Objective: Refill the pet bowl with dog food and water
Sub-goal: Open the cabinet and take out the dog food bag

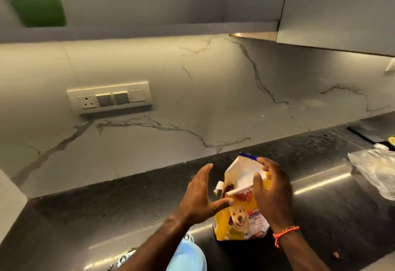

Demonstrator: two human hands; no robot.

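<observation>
The right hand (271,191) pinches the dog food bag (239,210) top near the counter (106,217) front edge. The left grip (201,198) is wide, empty. One-handed, the bag could tip and spill.

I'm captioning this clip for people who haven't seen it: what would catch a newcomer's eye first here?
First, the yellow dog food bag with a dog's face printed on it, standing on the glossy black stone counter at bottom centre. The right hand grips its folded white top, while the left hand hovers open beside it. Behind, the white marble-veined backsplash carries a cream switch panel.
</observation>
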